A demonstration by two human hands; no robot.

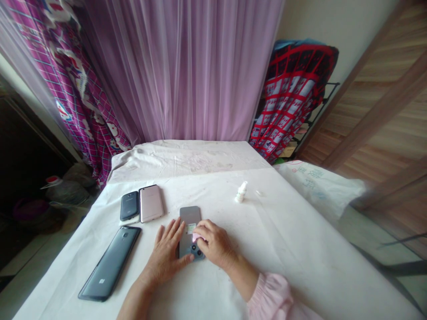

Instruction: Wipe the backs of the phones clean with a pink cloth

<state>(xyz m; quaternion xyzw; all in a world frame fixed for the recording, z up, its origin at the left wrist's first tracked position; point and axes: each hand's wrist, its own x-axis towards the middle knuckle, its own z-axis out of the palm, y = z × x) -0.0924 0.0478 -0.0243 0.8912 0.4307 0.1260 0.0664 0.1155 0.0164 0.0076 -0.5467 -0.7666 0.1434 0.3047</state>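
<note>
A grey smartphone [189,215] lies back side up on the white-covered table, its cameras toward me and a small label at its middle. My left hand [167,252] rests along the phone's left edge with fingers spread, the thumb near the camera end. Pinched in my right hand [215,242] is a small pink cloth [196,236], pressed against the phone's back just above the cameras. Part of the cloth is hidden by my fingers. Beyond my right hand stands a small white spray bottle [240,193], with a clear cap [259,193] lying beside it.
To the left lie a rose-gold phone [151,203], a small dark phone [129,205] on top of something white, and a large dark phone [110,264]. The white tablecloth [287,258] is wrinkled at the far end. A purple curtain [200,66] hangs behind the table.
</note>
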